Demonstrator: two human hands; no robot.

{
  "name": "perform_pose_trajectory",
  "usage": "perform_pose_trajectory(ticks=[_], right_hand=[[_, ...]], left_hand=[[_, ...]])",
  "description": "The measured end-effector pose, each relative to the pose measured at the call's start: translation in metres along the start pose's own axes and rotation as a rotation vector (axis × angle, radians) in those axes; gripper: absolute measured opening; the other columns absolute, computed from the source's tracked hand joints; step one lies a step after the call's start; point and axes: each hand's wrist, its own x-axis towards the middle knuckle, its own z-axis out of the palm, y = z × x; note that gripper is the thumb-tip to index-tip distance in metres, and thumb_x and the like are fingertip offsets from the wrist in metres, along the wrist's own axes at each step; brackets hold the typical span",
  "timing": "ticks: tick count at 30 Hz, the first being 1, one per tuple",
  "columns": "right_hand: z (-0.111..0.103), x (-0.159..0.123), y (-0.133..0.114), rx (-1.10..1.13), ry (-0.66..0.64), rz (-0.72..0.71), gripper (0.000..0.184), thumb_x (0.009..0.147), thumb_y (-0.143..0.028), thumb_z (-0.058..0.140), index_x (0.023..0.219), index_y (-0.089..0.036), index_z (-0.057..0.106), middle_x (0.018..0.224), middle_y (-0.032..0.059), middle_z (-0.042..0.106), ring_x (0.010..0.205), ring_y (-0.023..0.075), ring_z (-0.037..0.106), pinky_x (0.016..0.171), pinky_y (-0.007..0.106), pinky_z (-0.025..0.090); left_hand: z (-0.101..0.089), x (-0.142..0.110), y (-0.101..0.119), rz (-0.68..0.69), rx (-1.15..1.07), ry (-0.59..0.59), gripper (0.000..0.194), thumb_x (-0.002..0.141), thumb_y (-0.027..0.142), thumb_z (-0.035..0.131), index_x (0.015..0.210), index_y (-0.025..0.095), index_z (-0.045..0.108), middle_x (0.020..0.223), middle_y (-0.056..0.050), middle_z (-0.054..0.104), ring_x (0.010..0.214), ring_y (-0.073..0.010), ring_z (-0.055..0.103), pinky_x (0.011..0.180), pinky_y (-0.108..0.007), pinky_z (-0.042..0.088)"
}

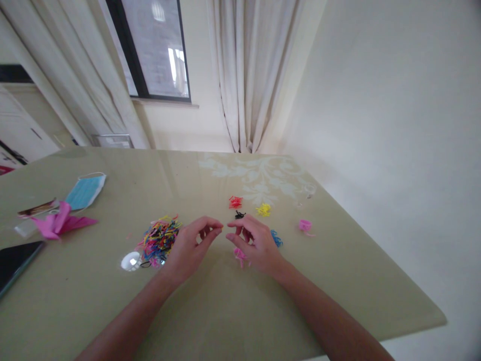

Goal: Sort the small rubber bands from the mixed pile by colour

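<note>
My left hand (193, 245) is closed in a pinch, with a speck of yellow-orange at its fingertips that looks like a small rubber band (221, 228). Just to the right, my right hand (257, 243) has its thumb and index finger apart, with nothing visible between them. A mixed heap of coloured rubber bands (160, 240) lies left of my left hand, partly covered by it. Around my right hand are small single-colour piles: red bands (235, 202), yellow bands (263, 209), black bands (239, 214), blue bands (277, 238) and pink bands (239, 255). My right hand partly hides the blue and pink ones.
A pink ring-shaped item (305, 225) lies at the right. On the left are a blue face mask (86, 191), a pink folded paper figure (60, 221), a dark phone (17, 263) and a shiny round object (131, 261). The table's edge (376, 233) slants down along the right.
</note>
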Motion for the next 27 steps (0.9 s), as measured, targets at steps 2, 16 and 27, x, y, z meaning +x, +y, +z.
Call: perform_pose_trajectory(ticks=[2, 16, 27], right_hand=[[0.000, -0.001, 0.000, 0.012, -0.004, -0.035, 0.018, 0.100, -0.036, 0.068, 0.104, -0.020, 0.076, 0.080, 0.0008, 0.063, 0.062, 0.0120, 0.053, 0.059, 0.025, 0.043], [-0.020, 0.003, -0.007, 0.129, 0.120, -0.047, 0.018, 0.096, -0.037, 0.072, 0.089, -0.022, 0.080, 0.072, 0.0019, 0.066, 0.061, 0.0145, 0.053, 0.057, 0.029, 0.042], [-0.037, 0.007, -0.007, 0.377, 0.244, -0.033, 0.015, 0.090, -0.038, 0.081, 0.086, -0.024, 0.083, 0.073, 0.0030, 0.069, 0.064, 0.0152, 0.058, 0.056, 0.029, 0.045]], left_hand=[[0.003, -0.003, 0.004, 0.014, -0.061, -0.035, 0.019, 0.099, 0.038, 0.062, 0.100, 0.022, 0.072, 0.088, -0.001, 0.074, 0.077, -0.0161, 0.064, 0.073, -0.027, 0.049], [0.003, -0.007, 0.014, 0.051, -0.049, 0.033, 0.018, 0.099, 0.037, 0.064, 0.103, 0.023, 0.074, 0.087, -0.001, 0.075, 0.076, -0.0153, 0.065, 0.073, -0.026, 0.050], [0.005, -0.008, 0.016, 0.047, -0.006, 0.029, 0.019, 0.098, 0.037, 0.064, 0.096, 0.022, 0.076, 0.081, 0.000, 0.074, 0.071, -0.0143, 0.061, 0.068, -0.024, 0.048]])
